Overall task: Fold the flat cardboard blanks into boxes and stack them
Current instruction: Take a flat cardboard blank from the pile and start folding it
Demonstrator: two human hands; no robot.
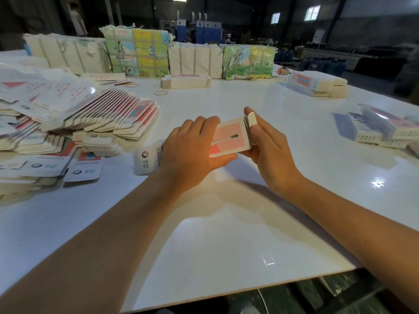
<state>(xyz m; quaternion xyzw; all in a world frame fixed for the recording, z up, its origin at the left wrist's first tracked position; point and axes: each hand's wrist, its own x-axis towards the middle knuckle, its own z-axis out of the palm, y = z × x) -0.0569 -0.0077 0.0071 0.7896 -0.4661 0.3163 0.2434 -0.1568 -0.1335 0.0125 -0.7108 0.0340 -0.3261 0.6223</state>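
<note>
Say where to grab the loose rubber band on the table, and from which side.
From straight above. The rubber band lies flat as an open loop on the bare white table, apart from the stacks. Pinch one strand at its near edge, one fingertip inside the loop and one outside; it looks too thin to catch from the side.

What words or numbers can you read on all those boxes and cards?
None of it reads clearly.
Box held by the left hand and right hand: a dark mark on pink, no letters.
White end flap by the left wrist: a round logo and small print, too blurred.
Fanned flat blanks: rows of red print, too small.
Colourful bundles at the back: red headings, unreadable.
</note>
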